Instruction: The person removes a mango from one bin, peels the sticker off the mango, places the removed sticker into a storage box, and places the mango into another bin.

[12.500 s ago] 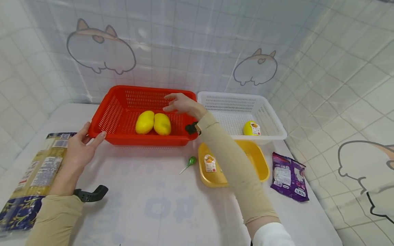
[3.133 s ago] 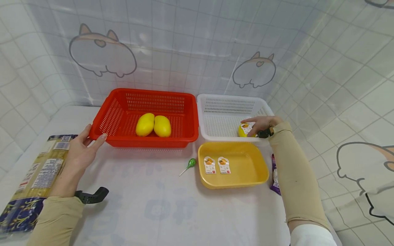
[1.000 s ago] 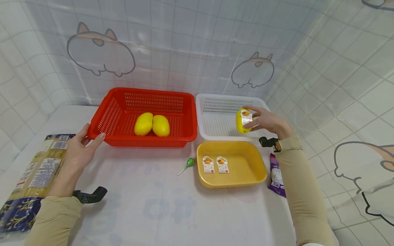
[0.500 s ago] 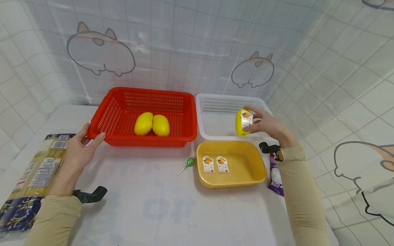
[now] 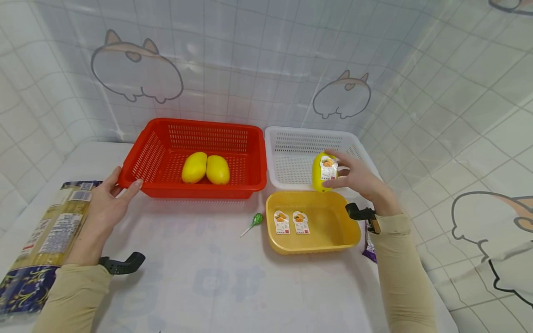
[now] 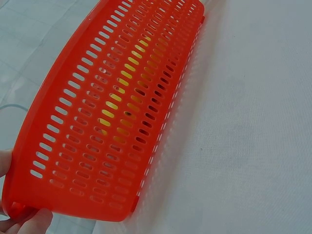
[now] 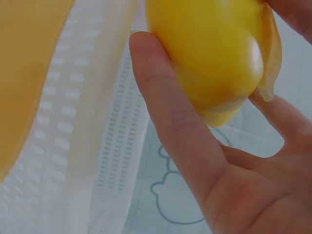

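Yellow and labelled, a fruit (image 5: 317, 175) is pinched between the thumb and fingers of the right hand (image 5: 359, 176), held up over the near rim of the white basket (image 5: 287, 170), close to the yellow tub (image 5: 329, 226). The left hand (image 5: 107, 203) grips the near left corner of the red basket (image 5: 200, 191), where two plain mangoes (image 5: 194, 168) lie side by side, touching. A green lollipop (image 5: 258, 218) lies just left of the tub.
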Motion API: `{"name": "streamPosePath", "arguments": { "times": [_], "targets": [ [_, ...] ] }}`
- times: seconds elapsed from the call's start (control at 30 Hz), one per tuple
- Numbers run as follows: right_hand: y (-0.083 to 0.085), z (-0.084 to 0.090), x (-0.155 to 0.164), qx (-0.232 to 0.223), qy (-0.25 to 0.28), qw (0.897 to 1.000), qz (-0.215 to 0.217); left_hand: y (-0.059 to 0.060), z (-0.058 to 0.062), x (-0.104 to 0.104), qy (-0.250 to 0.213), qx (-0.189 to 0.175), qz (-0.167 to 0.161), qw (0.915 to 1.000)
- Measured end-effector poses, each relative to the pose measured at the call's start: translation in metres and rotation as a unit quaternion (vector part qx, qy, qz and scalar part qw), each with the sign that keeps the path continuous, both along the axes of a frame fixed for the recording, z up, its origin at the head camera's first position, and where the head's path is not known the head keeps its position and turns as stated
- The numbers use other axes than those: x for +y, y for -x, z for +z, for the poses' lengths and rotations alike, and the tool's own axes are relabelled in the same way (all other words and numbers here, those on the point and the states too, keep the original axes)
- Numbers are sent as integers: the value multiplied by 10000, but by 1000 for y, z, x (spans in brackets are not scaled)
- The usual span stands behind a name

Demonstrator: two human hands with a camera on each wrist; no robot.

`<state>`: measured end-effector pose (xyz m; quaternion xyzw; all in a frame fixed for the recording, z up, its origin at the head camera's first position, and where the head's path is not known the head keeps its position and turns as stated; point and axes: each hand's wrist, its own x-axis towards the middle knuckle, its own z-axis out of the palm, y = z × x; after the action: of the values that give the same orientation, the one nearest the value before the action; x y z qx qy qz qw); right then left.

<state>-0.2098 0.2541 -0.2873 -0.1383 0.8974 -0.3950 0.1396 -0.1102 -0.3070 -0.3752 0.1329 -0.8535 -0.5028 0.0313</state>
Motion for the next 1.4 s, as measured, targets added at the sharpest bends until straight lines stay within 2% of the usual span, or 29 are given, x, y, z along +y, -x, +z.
{"name": "streamPosePath", "arguments": {
  "times": [0.3, 0.53, 0.9, 1.2, 1.4],
  "targets": [
    [-20, -1, -14, 0, 10, 10000, -12, 1, 0, 0, -37, 30, -11, 10000],
    [-31, -8, -28, -120, 328, 9994, 31, 1, -1, -1, -23, -27, 39, 10000],
    [-53, -10, -49, -195, 490, 9985, 128, 1, 1, -1, -80, -99, 17, 9999],
    [-61, -16, -62, -202, 665, 9970, 329, 2, 0, -1, -21, -72, 3, 10000],
    [-65, -17, -69, -283, 624, 9971, 341, 3, 0, -1, -9, -227, 90, 9997]
  ]
}}
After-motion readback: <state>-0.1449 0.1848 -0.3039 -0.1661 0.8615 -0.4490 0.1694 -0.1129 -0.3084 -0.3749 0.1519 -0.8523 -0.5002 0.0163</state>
